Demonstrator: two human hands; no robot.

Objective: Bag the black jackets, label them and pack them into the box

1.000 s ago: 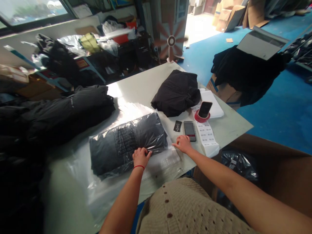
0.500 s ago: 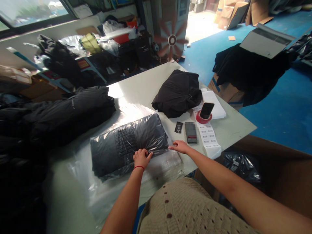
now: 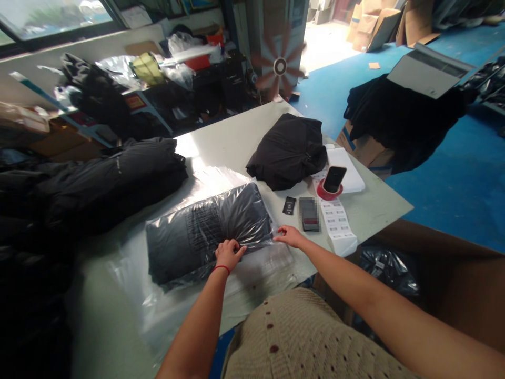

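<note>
We're holding at the clear plastic bag point(image 3: 252, 210) around the folded dark garment point(image 3: 177, 247) on the white table point(image 3: 221, 131), our left hand point(image 3: 229, 255) clenching the film, our right hand point(image 3: 290, 236) resting open-fingered at its edge, and that loose film looks to want gathering next.

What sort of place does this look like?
Probably a clothing packing area in a warehouse. A dark garment lies in a clear plastic bag, a strip of barcode labels sits on the table, and cardboard boxes stand in the background.
</note>
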